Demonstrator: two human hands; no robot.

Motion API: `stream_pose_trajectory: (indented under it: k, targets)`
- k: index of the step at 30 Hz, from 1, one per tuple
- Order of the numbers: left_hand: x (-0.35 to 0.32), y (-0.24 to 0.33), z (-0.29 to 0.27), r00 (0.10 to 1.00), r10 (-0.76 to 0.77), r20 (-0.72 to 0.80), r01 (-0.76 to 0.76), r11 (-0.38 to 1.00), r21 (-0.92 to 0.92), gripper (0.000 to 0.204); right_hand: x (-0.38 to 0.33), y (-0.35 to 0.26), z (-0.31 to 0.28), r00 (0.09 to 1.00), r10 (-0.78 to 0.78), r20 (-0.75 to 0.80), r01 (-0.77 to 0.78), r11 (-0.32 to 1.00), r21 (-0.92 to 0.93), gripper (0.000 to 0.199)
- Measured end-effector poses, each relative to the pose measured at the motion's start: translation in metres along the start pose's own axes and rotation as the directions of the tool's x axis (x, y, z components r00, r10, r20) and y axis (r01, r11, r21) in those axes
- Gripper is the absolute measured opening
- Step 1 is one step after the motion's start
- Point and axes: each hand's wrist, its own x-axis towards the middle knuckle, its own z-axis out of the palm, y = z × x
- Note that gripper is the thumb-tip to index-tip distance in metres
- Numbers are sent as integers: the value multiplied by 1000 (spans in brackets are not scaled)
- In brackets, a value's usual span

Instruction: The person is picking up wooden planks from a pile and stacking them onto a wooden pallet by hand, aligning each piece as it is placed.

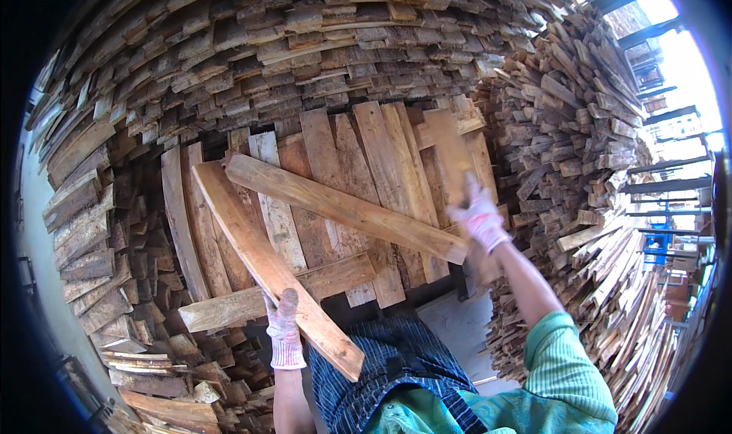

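My left hand (284, 329), in a stained pale work glove, is closed on the edge of a long wooden plank (252, 240). This plank slants from the far left toward my lap, its near end over my dark striped apron. At the right, my gloved right hand (483, 219) is around a second wooden plank (450, 146), which is blurred by motion. Between my hands another plank (343, 207) lies diagonally across a row of boards (316, 148). A shorter crosswise plank (229, 308) rests over the row's near left end.
A tall stack of boards (305, 53) rises beyond the row and curves round to the left. Another high pile of wood pieces (564, 114) stands at the right, with thin strips (602, 281) nearer. Grey floor (457, 335) shows beside my apron.
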Motion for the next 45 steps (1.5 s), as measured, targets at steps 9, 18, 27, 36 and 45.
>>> stream_pose_trajectory:
  k: [9, 18, 27, 36, 45]
  targets:
    - [-9, -11, 134, 992, 5, -128, 5, 997, 81, 95, 94, 78, 82, 974, -71, 214, 49, 993, 109, 76]
    - [53, -59, 220, 916, 374, -149, -124, 614, 780, 93, 48, -96, 51, 753, -649, 111, 623, 757, 197, 62]
    - [16, 45, -36, 913, 333, 237, -266, 43, 963, 76, -8, -194, 116, 801, -547, 242, 591, 786, -182, 87]
    - [65, 47, -132, 818, 150, 556, -437, -466, 769, 62, 12, -264, 62, 562, -788, 252, 820, 571, -47, 87]
    - [77, 40, -112, 716, 259, 649, -485, -485, 728, 47, 96, -454, 77, 538, -745, 394, 843, 462, -277, 82]
